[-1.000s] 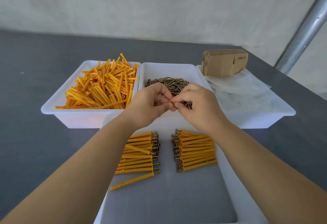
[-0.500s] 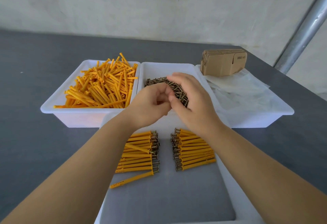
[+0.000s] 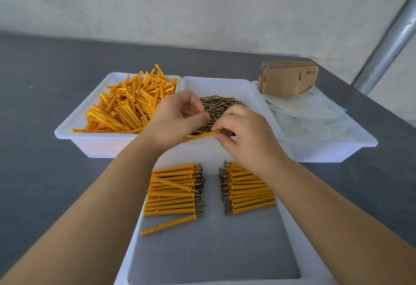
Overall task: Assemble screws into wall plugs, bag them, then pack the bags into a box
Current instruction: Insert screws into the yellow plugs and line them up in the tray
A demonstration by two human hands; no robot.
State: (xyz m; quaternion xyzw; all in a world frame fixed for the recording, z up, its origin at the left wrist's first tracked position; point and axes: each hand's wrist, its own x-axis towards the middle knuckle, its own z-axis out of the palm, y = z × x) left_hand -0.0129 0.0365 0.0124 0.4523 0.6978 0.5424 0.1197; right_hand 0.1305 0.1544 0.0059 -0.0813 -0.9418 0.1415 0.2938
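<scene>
Orange wall plug (image 3: 203, 135) newly between hands (image 3: 242, 137)

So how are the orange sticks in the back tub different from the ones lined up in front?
The back tub's plugs lie in a jumbled heap, hollow ends empty. The front rows lie neatly side by side, each with a screw head sticking out. Both are the same orange plugs.
</scene>
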